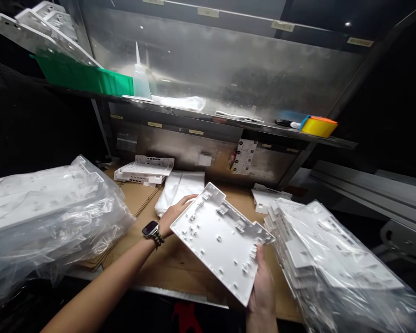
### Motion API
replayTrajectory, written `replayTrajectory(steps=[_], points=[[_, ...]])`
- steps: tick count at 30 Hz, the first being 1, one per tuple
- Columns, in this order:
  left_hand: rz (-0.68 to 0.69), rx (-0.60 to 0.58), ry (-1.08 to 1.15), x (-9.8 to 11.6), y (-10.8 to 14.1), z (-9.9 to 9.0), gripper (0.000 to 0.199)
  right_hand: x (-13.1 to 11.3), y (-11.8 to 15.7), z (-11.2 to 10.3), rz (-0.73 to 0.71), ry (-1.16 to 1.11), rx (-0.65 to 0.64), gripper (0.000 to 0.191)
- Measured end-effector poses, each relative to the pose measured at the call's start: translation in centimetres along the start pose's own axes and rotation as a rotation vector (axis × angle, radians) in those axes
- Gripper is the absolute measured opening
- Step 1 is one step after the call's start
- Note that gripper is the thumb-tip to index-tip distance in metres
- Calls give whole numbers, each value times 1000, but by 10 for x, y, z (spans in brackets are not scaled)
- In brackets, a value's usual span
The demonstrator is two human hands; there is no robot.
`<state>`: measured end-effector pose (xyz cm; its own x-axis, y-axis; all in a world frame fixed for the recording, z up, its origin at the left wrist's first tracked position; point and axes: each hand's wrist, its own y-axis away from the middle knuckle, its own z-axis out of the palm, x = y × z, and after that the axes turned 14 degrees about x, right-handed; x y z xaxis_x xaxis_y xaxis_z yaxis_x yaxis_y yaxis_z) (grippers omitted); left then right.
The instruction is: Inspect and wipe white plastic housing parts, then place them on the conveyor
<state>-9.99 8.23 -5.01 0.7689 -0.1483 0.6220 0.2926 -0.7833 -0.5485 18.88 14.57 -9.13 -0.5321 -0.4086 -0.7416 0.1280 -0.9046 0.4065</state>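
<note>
A white plastic panel [222,240] with small posts and clips on its face is held tilted above the cardboard-covered bench. My left hand [175,215] grips its upper left edge, the fingers partly hidden behind it. At the lower right edge, my right hand [261,282] holds the same panel, thumb near its front side. A stack of similar white panels in clear plastic [333,249] lies just right of my right hand. Folded white bags [185,182] are behind my left hand.
More bagged white parts [48,199] fill the left side. White parts [143,169] and another piece [266,196] lie at the back. Above, a metal shelf [201,115] bears a green bin [83,78], a squeeze bottle [141,81] and a yellow roll [319,126].
</note>
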Motion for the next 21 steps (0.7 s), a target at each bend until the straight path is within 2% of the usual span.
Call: replayTrajectory(steps=[5,8,10,11,13,15,16,18,21], points=[[37,-50,35,11,-6,6,40,-28,16,-11,-110,11,203,83],[69,-65,71,15,-11,10,47,-26,32,-11,-334,55,368,78],[84,-79,95,18,-13,12,51,-12,43,-13,-600,91,434,72],[89,-85,106,19,-15,14,53,-2,48,-15,-747,127,422,68],[91,-80,119,22,-19,16,56,24,56,-20,-1005,258,336,60],[86,-28,115,24,-23,19,54,49,58,-27,-1156,402,241,50],[83,18,103,25,-24,21,50,58,58,-30,-1177,447,208,47],[83,137,59,30,-24,24,46,64,54,-35,-1089,480,143,51],[157,239,-35,43,-15,31,47,48,47,-36,-743,525,78,67]])
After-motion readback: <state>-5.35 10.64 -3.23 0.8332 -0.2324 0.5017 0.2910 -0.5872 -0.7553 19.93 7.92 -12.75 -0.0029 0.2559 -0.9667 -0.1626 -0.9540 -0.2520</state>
